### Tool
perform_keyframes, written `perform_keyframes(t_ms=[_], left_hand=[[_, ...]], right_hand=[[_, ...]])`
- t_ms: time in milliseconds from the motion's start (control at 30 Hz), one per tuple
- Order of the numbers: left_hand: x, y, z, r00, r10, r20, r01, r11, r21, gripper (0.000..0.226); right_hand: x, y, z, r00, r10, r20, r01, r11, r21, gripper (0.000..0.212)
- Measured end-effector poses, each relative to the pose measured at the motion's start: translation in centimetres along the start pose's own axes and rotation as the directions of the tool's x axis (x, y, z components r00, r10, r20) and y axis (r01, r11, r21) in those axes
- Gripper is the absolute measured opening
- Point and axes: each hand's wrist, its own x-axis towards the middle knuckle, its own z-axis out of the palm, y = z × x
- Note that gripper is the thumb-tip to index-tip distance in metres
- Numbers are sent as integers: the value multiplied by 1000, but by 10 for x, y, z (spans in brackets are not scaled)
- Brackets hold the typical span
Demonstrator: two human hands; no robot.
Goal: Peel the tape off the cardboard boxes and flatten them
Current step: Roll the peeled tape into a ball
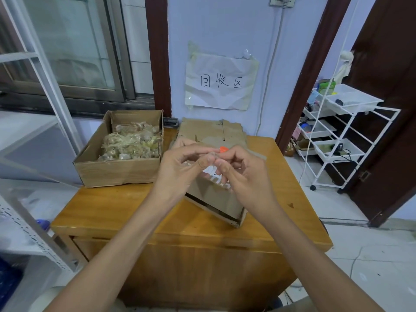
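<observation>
Both hands meet above the counter (108, 212), fingers (203, 162) pinching a scrap of clear tape. Directly beneath the fingers: a cardboard box (216, 199), tilted, blocking a straight drop. Left of the fingers: an open scrap box (117, 170) heaped with tape wads, walls upright. Behind the fingers: flattened cardboard (209, 131) against the wall. Nearer than the fingers, bare counter along the front edge, also front left.

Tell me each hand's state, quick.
Left hand: fingers pinch a clear tape scrap.
Right hand: fingers pinch the same tape.
</observation>
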Motion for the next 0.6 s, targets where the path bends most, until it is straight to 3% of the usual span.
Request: perform_keyframes(t_ms=[133,200,267,367,500,600], left_hand=[[-7,6,8,997,-20,71,31,987,-155,31],[-10,5,12,1000,13,-18,-16,987,-159,34],[-12,1,11,988,50,-147,-62,995,-83,31],[-12,-4,9,962,140,-236,-140,990,14,27],[-13,-4,5,910,302,-283,-247,945,212,16],[-13,-5,-1,884,401,-240,-300,880,368,13]], right_hand=[[0,-4,7,993,117,-12,-109,957,268,14],[1,-6,16,985,175,-3,-162,919,360,14],[2,-7,24,981,195,-16,-173,900,401,12],[5,-13,33,980,186,-73,-136,889,437,9],[5,-21,41,985,152,-87,-110,924,366,11],[6,-24,41,985,169,-43,-144,929,341,14]])
